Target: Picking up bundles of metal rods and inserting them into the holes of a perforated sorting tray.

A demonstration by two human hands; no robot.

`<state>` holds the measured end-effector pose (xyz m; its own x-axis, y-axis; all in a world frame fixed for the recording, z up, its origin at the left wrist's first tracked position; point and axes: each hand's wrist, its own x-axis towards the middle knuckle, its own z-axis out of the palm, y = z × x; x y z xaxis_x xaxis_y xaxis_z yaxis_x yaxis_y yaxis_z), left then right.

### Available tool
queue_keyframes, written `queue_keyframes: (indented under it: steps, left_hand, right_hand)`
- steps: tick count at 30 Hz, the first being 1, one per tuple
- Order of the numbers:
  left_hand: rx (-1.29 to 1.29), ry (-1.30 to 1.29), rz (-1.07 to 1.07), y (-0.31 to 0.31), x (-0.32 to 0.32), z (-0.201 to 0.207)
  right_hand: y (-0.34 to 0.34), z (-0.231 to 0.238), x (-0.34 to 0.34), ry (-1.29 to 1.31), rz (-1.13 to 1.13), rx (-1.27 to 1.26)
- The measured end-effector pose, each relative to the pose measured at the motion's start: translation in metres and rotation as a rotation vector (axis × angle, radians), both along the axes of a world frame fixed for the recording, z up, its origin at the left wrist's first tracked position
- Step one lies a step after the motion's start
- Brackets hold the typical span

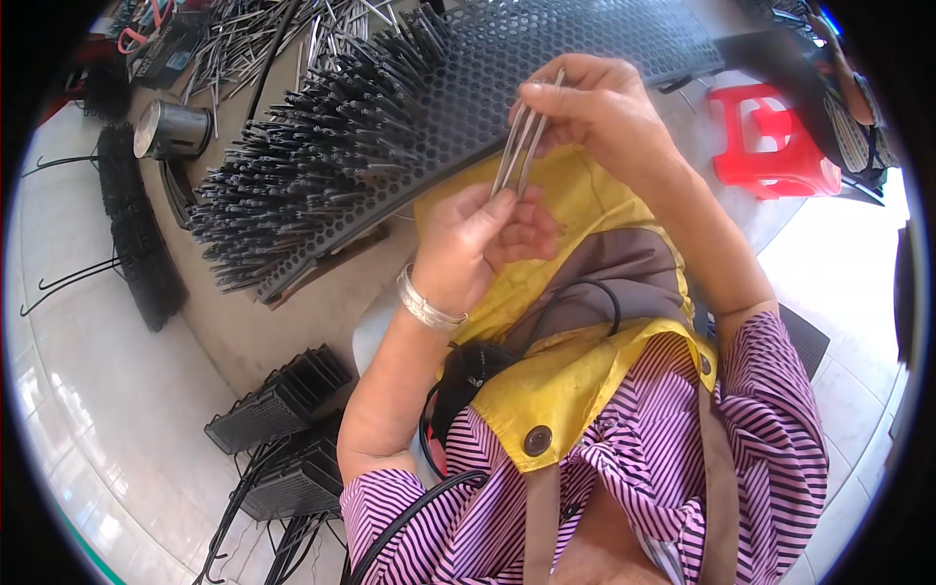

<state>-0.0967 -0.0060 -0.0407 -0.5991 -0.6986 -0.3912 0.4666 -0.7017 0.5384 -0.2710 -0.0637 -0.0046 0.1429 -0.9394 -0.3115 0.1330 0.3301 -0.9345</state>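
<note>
Slim silvery metal rods (519, 146), a few together, stand tilted between my two hands. My left hand (478, 229) pinches their lower ends between thumb and fingers, with a pale bracelet at its wrist. Around the upper ends close the thumb and fingertips of my right hand (597, 105). Just beyond my hands lies a dark perforated board (585, 34) with rows of round holes. Dense dark rod-like pieces (322, 146) stick up from its left part, while the holes on its right part show bare.
Loose metal rods (336, 24) lie heaped at the far left, near a metal can (174, 130). Long black brush-like pieces with wire hooks (141, 229) rest on the left. Black rack-like pieces (278, 400) lie lower left. A red plastic stool (770, 146) stands right. A yellow apron (575, 370) covers my lap.
</note>
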Motion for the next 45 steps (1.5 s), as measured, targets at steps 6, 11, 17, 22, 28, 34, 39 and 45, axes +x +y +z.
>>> queue_keyframes:
  steps: [6,11,17,22,28,34,39,45]
  left_hand:
    - [-0.068,-0.025,-0.01,0.001,0.0,-0.003]
    - [-0.092,-0.127,-0.031,0.005,-0.002,0.003]
    - [-0.065,-0.127,-0.041,0.006,-0.004,0.003]
    - [-0.064,-0.146,-0.048,0.007,-0.003,0.002]
    - [-0.039,-0.062,0.068,0.001,-0.002,0.004]
    - [-0.039,-0.025,-0.01,0.002,0.0,0.003]
    - [-0.014,-0.004,0.012,0.001,0.0,0.002]
    - [0.025,0.021,0.023,0.0,0.001,-0.001]
  right_hand:
    - [0.002,-0.002,0.0,-0.081,0.002,0.009]
    - [0.004,-0.003,0.006,-0.078,0.018,0.004]
    - [0.004,-0.001,0.004,-0.097,0.065,0.028]
    - [0.002,-0.001,0.001,-0.086,0.115,0.026]
    - [-0.023,0.003,0.001,-0.133,-0.107,-0.144]
    - [-0.059,-0.01,0.007,-0.176,-0.219,-0.318]
    - [-0.068,-0.013,0.011,-0.18,-0.23,-0.375]
    - [-0.073,-0.017,0.013,-0.151,-0.21,-0.381]
